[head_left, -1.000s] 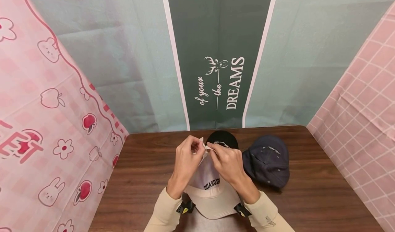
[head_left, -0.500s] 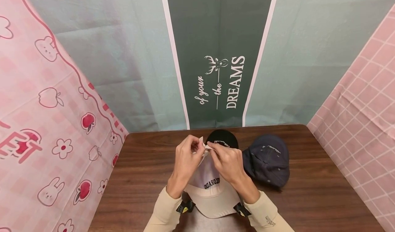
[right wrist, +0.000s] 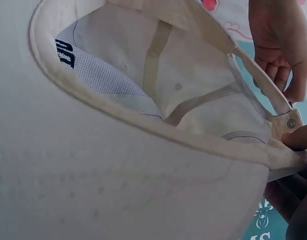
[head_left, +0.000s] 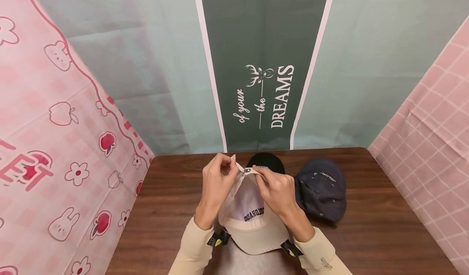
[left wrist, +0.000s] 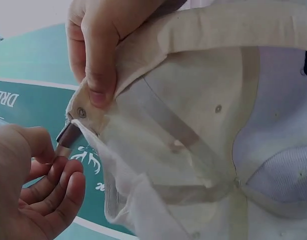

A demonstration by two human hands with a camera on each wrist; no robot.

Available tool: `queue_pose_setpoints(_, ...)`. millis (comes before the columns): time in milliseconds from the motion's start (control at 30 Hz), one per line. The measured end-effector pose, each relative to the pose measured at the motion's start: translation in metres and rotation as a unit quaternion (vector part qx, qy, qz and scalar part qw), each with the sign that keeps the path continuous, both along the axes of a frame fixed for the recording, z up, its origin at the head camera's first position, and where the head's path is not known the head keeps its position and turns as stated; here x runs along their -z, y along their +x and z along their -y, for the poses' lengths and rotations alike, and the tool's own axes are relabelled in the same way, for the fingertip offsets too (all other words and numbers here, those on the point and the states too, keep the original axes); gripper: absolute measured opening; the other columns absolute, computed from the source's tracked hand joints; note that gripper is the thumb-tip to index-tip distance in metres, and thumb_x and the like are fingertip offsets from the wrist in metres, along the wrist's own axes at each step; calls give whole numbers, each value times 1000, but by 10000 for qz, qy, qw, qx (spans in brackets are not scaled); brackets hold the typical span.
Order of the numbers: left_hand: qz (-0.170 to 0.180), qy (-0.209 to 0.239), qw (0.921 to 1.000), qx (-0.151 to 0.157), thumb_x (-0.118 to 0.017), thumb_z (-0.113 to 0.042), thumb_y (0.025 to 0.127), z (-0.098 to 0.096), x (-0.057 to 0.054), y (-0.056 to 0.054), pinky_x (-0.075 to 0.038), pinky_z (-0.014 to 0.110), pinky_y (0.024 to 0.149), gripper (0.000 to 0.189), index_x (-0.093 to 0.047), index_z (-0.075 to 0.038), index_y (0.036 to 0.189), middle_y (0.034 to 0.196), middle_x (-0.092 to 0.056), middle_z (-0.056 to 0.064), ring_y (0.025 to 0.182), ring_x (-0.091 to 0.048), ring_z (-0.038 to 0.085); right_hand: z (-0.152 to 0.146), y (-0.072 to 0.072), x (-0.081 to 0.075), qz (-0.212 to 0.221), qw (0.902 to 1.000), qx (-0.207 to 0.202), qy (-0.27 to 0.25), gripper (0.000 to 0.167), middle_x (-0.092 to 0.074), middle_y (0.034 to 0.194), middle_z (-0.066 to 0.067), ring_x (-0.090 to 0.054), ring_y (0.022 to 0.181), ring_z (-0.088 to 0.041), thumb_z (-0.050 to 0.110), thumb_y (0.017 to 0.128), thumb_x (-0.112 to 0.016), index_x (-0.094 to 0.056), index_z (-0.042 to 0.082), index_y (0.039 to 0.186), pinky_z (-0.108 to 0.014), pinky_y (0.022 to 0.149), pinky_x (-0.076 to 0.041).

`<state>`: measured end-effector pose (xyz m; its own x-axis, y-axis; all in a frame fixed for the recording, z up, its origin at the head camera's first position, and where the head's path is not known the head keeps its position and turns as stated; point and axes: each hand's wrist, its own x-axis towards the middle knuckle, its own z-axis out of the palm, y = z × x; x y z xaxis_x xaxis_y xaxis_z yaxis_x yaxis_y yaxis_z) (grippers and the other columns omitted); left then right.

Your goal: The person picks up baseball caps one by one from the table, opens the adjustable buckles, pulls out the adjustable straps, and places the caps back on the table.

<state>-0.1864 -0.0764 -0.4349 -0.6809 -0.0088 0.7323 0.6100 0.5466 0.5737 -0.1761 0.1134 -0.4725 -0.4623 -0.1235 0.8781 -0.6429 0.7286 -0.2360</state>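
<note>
Dark brown wood-grain table [head_left: 381, 230] with rounded far corners, its far edge right up by a grey-green fabric backdrop [head_left: 154, 59]. There's a darker green stripe [head_left: 260, 27] down the middle, edged in white, with a deer head [head_left: 260, 75] and sideways "of your the DREAMS" lettering [head_left: 282, 96]. Pink apple-and-bunny cloth [head_left: 40, 90] hangs on the left, white-gridded pink cloth [head_left: 432, 116] on the right. Light's pretty soft tbh.

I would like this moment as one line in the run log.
left grip: pinches strap; right grip: pinches back edge of cream cap; black cap: behind, partly hidden; navy cap: on table, at right
</note>
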Motion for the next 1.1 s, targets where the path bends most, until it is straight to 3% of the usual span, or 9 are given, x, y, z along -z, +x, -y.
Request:
queue_pose_setpoints(200,11,55,10000,-45,-75,3,88,2,2,0,-56,25,59,13,-66,-6,86,77,-68,6,65,-67,15,-1,1,0,101,9999,37,20,20,-74,67,1,-42,42,-5,8,90,-73,-82,14,106,-29,40,-38)
queue_pose_setpoints(667,110,78,9995,277,-77,-1,92,7,7,1,-57,22,62,9,-69,-5,90,78,-69,6,67,-67,14,-1,5,3,331,9994,96,-8,19,-76,70,1,-40,42,-5,8,89,-74,-82,13,105,-31,41,-41)
queue_pose_setpoints(1100,156,-120,9986,499,-77,-1,92,8,11,2,-56,23,61,9,-69,-6,93,80,-68,5,68,-65,13,0,5,5,121,9998,155,-60,24,-79,75,0,-40,43,-2,3,84,-78,-83,14,104,-27,41,-40)
